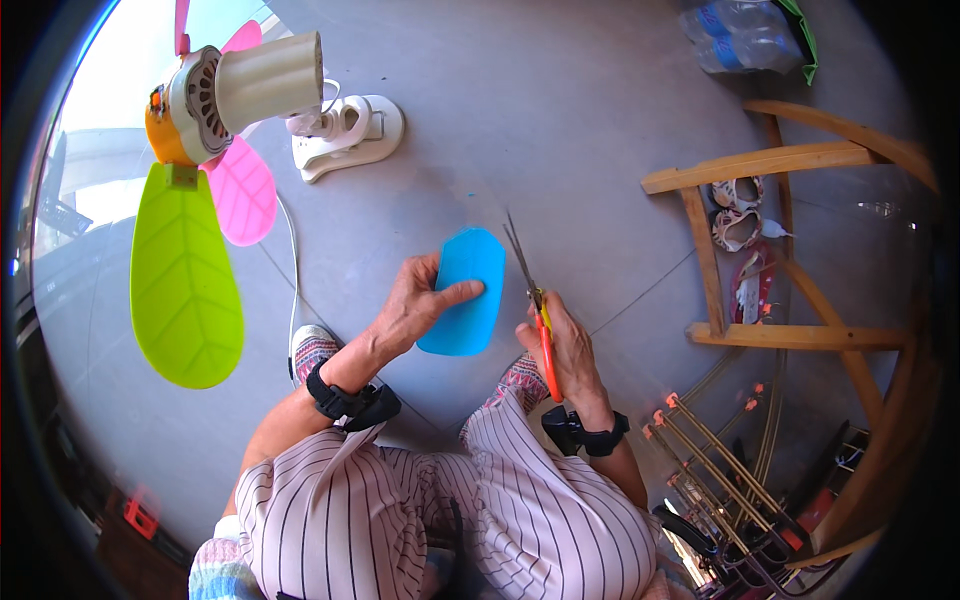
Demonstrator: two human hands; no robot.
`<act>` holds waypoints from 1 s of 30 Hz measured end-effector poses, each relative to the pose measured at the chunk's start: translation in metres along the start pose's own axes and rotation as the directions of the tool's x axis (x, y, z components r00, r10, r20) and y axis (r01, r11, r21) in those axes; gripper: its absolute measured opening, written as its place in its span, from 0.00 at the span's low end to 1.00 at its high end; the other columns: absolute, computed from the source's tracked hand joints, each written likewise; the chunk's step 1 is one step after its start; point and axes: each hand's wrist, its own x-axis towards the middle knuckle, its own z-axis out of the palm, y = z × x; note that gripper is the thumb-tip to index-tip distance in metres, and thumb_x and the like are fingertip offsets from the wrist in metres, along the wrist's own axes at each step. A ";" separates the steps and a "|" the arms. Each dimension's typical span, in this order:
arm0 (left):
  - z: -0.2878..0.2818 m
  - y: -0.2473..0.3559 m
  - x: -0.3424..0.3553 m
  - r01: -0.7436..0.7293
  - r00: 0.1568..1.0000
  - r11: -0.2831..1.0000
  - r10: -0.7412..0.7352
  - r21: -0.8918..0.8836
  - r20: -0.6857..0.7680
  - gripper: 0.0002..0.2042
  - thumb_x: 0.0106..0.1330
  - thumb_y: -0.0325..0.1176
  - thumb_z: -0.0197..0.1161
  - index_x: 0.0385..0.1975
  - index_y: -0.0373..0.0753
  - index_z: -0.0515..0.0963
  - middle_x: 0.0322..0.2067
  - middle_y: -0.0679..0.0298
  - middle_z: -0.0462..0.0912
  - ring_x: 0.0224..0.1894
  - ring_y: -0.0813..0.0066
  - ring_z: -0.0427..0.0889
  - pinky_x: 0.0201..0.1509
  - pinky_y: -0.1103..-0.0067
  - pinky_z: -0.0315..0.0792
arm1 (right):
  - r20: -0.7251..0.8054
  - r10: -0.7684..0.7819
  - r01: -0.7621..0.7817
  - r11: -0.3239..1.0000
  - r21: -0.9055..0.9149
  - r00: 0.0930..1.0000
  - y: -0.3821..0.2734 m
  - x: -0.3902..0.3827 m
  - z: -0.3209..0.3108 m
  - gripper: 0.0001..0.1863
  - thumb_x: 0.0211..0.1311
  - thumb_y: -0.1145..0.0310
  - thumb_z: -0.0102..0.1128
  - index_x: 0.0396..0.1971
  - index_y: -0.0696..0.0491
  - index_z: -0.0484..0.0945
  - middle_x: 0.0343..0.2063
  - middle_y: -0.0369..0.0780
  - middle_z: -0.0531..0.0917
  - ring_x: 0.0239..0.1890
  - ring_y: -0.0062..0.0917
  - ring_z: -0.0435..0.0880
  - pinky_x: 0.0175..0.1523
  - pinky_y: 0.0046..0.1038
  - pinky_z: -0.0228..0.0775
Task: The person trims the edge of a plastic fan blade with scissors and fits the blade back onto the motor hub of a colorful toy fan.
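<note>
My left hand [412,304] grips a flat, bright blue sheet [468,318] with rounded corners, its thumb lying across the upper face and the other fingers hidden behind it. To the right of the sheet, my right hand [567,348] is closed round a pair of scissors [546,340] with red and yellow handles. The long blades point up and away, a little apart at the tips, and do not touch the sheet. A tiny blue scrap [471,195] shows on the floor beyond the sheet.
A fan [268,82] with pink and green leaf-shaped blades and a white base [362,138] stands at the far left, its cord [296,262] running nearer. Wooden frame [760,165], shoes [737,212] and metal rack [722,455] are at right. Plastic bottles [742,38] lie far right.
</note>
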 end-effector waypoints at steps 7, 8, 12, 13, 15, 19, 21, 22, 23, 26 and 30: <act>-0.001 -0.001 -0.002 0.025 0.998 0.992 -0.032 0.120 0.053 0.09 0.58 0.34 0.64 0.33 0.36 0.78 0.25 0.68 0.80 0.25 0.82 0.78 0.30 0.82 0.75 | 0.084 0.035 -0.024 0.991 -0.129 0.996 -0.010 -0.001 -0.009 0.28 0.50 0.49 0.62 0.38 0.57 0.67 0.32 0.48 0.77 0.33 0.44 0.78 0.35 0.39 0.70; -0.001 -0.002 -0.002 0.030 0.997 0.991 -0.039 0.128 0.066 0.09 0.58 0.34 0.64 0.33 0.36 0.78 0.25 0.68 0.80 0.25 0.82 0.77 0.29 0.82 0.74 | 0.092 0.028 -0.014 0.989 -0.144 0.995 -0.009 -0.001 -0.009 0.28 0.49 0.48 0.62 0.38 0.57 0.67 0.32 0.48 0.77 0.34 0.44 0.78 0.35 0.39 0.70; -0.001 0.000 -0.003 0.053 0.995 0.990 -0.063 0.128 0.079 0.09 0.58 0.34 0.64 0.33 0.36 0.78 0.25 0.69 0.79 0.25 0.82 0.77 0.30 0.82 0.74 | 0.078 0.006 0.005 0.990 -0.141 0.997 -0.006 -0.003 -0.010 0.29 0.49 0.48 0.62 0.39 0.58 0.67 0.33 0.49 0.77 0.34 0.45 0.78 0.36 0.40 0.70; -0.001 0.001 -0.002 0.059 0.993 0.990 -0.071 0.128 0.091 0.09 0.58 0.34 0.64 0.33 0.37 0.78 0.24 0.69 0.79 0.24 0.82 0.77 0.29 0.82 0.74 | 0.088 0.012 0.001 0.990 -0.143 0.996 -0.005 -0.003 -0.010 0.29 0.49 0.48 0.62 0.39 0.58 0.67 0.33 0.49 0.77 0.35 0.45 0.78 0.36 0.40 0.70; -0.002 0.001 -0.003 0.065 0.992 0.990 -0.078 0.128 0.102 0.09 0.58 0.35 0.64 0.33 0.37 0.78 0.24 0.69 0.79 0.24 0.82 0.77 0.29 0.82 0.74 | 0.098 0.018 -0.004 0.989 -0.145 0.995 -0.005 -0.004 -0.010 0.30 0.49 0.48 0.62 0.39 0.58 0.67 0.34 0.50 0.77 0.35 0.45 0.78 0.37 0.41 0.70; -0.002 0.006 -0.005 0.099 0.987 0.985 -0.116 0.145 0.115 0.09 0.58 0.35 0.64 0.32 0.37 0.78 0.23 0.69 0.79 0.23 0.83 0.77 0.29 0.82 0.74 | 0.124 0.033 -0.017 0.991 -0.130 0.992 -0.009 -0.006 -0.010 0.27 0.50 0.49 0.61 0.37 0.58 0.67 0.29 0.51 0.78 0.31 0.46 0.79 0.34 0.41 0.69; -0.002 0.006 -0.005 0.103 0.985 0.983 -0.122 0.152 0.120 0.09 0.58 0.35 0.64 0.32 0.37 0.78 0.23 0.69 0.79 0.23 0.83 0.77 0.29 0.82 0.74 | 0.130 0.040 -0.023 0.992 -0.128 0.991 -0.011 -0.007 -0.008 0.26 0.51 0.49 0.61 0.36 0.58 0.67 0.26 0.51 0.78 0.29 0.47 0.79 0.33 0.41 0.69; -0.002 0.006 -0.005 0.098 0.986 0.982 -0.118 0.160 0.122 0.08 0.58 0.35 0.64 0.31 0.37 0.77 0.23 0.69 0.79 0.23 0.83 0.77 0.29 0.82 0.74 | 0.121 0.036 -0.019 0.990 -0.143 0.992 -0.012 -0.007 -0.008 0.25 0.52 0.49 0.60 0.34 0.57 0.66 0.23 0.50 0.78 0.28 0.46 0.79 0.31 0.41 0.69; -0.002 0.005 -0.006 0.093 0.986 0.982 -0.114 0.167 0.124 0.08 0.58 0.35 0.64 0.31 0.37 0.77 0.23 0.69 0.79 0.23 0.83 0.77 0.28 0.82 0.74 | 0.113 0.033 -0.014 0.987 -0.157 0.993 -0.012 -0.008 -0.007 0.25 0.52 0.49 0.60 0.33 0.57 0.66 0.20 0.49 0.77 0.26 0.46 0.79 0.29 0.41 0.69; -0.004 0.002 -0.006 0.081 0.984 0.979 -0.109 0.185 0.144 0.08 0.59 0.34 0.62 0.32 0.35 0.77 0.23 0.68 0.79 0.23 0.83 0.77 0.28 0.82 0.74 | 0.077 -0.013 0.024 0.988 -0.153 0.997 -0.009 -0.009 -0.006 0.24 0.52 0.49 0.60 0.29 0.57 0.67 0.15 0.47 0.76 0.21 0.45 0.78 0.26 0.40 0.68; -0.005 0.005 -0.007 0.088 0.987 0.988 -0.104 0.130 0.122 0.08 0.59 0.33 0.62 0.31 0.34 0.77 0.23 0.68 0.79 0.23 0.83 0.77 0.28 0.82 0.74 | 0.069 -0.062 0.073 0.981 -0.180 0.996 -0.005 -0.010 -0.004 0.25 0.52 0.48 0.61 0.25 0.58 0.67 0.11 0.46 0.74 0.16 0.43 0.77 0.21 0.37 0.66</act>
